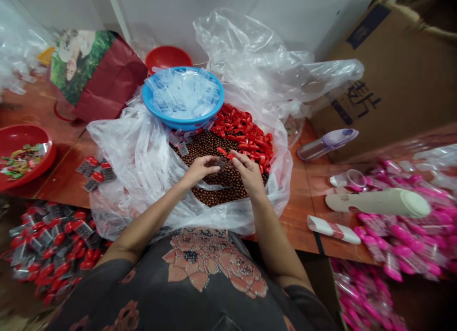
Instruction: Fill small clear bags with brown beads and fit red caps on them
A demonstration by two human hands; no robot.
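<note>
Right hand pinching small red piece; left hand curled on clear sleeve, both above brown beads. Red pieces and blue bowl of sleeves still plentiful; red packets heaped lower left.

I log a round plastic bowl of plastic sleeves resting on a polythene bag of round beads, a cardboard carton behind right.

left hand holds small clear plastic pc, right hand at red pc, both over brown beads
</note>
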